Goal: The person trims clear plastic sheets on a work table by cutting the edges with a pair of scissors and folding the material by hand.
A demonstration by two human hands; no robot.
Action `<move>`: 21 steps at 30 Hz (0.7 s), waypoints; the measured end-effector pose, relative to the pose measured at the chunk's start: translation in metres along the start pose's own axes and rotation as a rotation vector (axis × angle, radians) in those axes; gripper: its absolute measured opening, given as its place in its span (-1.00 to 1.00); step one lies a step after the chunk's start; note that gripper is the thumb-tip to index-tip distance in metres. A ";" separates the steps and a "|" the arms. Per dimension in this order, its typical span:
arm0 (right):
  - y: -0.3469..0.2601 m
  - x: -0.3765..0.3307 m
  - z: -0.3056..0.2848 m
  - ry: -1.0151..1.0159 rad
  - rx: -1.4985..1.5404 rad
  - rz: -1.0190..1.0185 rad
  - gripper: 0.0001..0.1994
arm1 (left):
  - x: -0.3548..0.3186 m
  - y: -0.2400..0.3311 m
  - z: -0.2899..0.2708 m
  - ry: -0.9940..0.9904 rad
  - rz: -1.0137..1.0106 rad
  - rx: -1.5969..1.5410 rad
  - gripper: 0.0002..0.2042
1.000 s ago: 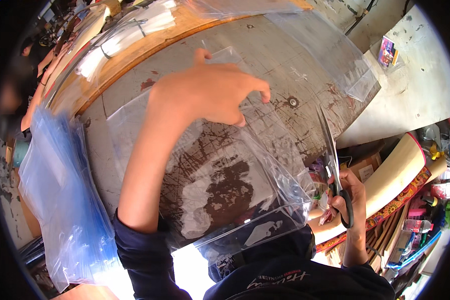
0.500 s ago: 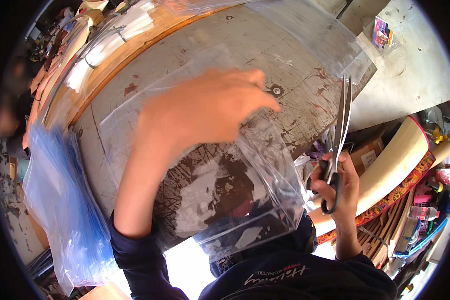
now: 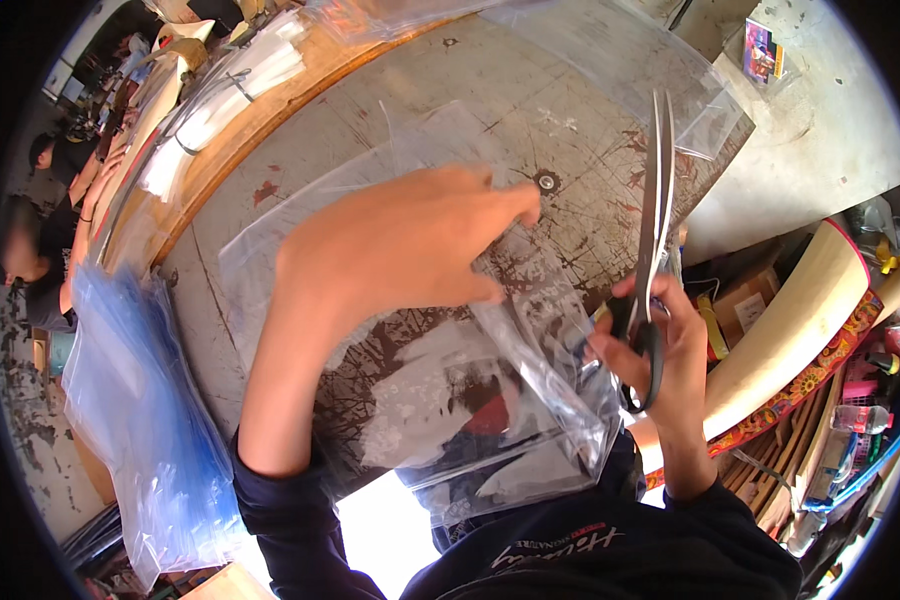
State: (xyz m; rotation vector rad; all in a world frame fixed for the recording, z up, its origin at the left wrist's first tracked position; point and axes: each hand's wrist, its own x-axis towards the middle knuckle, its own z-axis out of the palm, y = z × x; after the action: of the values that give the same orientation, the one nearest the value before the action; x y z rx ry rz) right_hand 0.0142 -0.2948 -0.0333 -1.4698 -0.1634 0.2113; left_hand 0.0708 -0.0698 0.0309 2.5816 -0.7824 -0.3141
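Note:
My left hand (image 3: 395,240) is spread over a clear plastic sheet (image 3: 440,390), thumb and fingers apart. Whether the palm touches the plastic cannot be made out. The sheet lies across a scratched grey worktable (image 3: 360,110), and its folded near edge hangs over the side towards my body. To the right, my right hand (image 3: 670,345) grips a pair of dark-handled scissors (image 3: 657,190). Their long blades point away from me, slightly apart and clear of the sheet in my view. More clear plastic (image 3: 620,70) lies flat at the far right of the table.
A bluish stack of plastic bags (image 3: 155,410) hangs at the table's left edge. Bundled white strips (image 3: 225,105) lie on a wooden ledge at far left, where other people (image 3: 45,250) sit. Rolled cream material (image 3: 790,325) and assorted clutter stand to the right.
My right hand has moved the scissors left and away from me. The fingers of my left hand have shifted slightly left, and its thumb now shows apart from them.

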 end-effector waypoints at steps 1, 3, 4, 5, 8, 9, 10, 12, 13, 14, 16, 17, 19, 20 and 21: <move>-0.007 0.008 0.006 0.013 -0.018 0.022 -0.64 | 0.002 -0.002 0.003 0.101 0.032 0.005 -0.69; -0.013 0.026 0.013 -0.038 0.038 -0.008 -0.65 | 0.012 -0.007 0.004 0.238 0.281 -0.003 -0.76; -0.015 0.033 0.016 -0.086 0.087 -0.026 -0.65 | 0.018 -0.010 0.003 0.267 0.500 -0.021 -0.80; -0.018 0.037 0.018 -0.110 0.118 -0.022 -0.66 | 0.020 -0.011 0.002 0.272 0.497 -0.010 -0.80; -0.019 0.038 0.020 -0.104 0.133 0.009 -0.65 | 0.022 -0.016 -0.002 0.021 0.368 -0.280 -0.85; -0.018 0.035 0.016 -0.101 0.071 0.011 -0.61 | 0.022 -0.018 -0.004 0.001 0.358 -0.297 -0.86; -0.018 0.032 0.011 -0.101 0.065 0.014 -0.61 | 0.023 -0.020 -0.004 -0.019 0.348 -0.316 -0.87; -0.026 0.022 0.004 -0.174 -0.078 0.046 -0.56 | 0.021 -0.029 -0.005 -0.002 0.325 -0.306 -0.88; -0.028 0.019 0.002 -0.184 -0.153 0.099 -0.53 | 0.020 -0.032 -0.005 0.009 0.302 -0.292 -0.89; -0.025 0.016 0.002 -0.184 -0.156 0.098 -0.53 | 0.021 -0.033 -0.005 0.012 0.303 -0.292 -0.89; -0.018 0.013 0.005 -0.073 -0.133 -0.009 -0.53 | 0.024 -0.033 -0.006 0.023 0.327 -0.219 -0.88; -0.016 0.015 0.007 -0.063 -0.115 -0.038 -0.54 | 0.025 -0.034 -0.004 0.024 0.323 -0.219 -0.88; -0.017 0.018 0.011 -0.052 -0.139 -0.036 -0.55 | 0.028 -0.030 0.004 0.024 0.380 -0.326 -0.87; -0.017 0.019 0.013 -0.044 -0.161 -0.032 -0.57 | 0.029 -0.028 0.005 0.025 0.372 -0.324 -0.87; -0.016 0.021 0.015 -0.051 -0.156 -0.031 -0.57 | 0.030 -0.025 0.007 -0.029 0.390 -0.381 -0.86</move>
State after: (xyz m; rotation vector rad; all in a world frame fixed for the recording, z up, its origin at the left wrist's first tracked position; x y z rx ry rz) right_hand 0.0313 -0.2767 -0.0166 -1.6162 -0.2484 0.2143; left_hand 0.1051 -0.0705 0.0108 2.0254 -1.0952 -0.3409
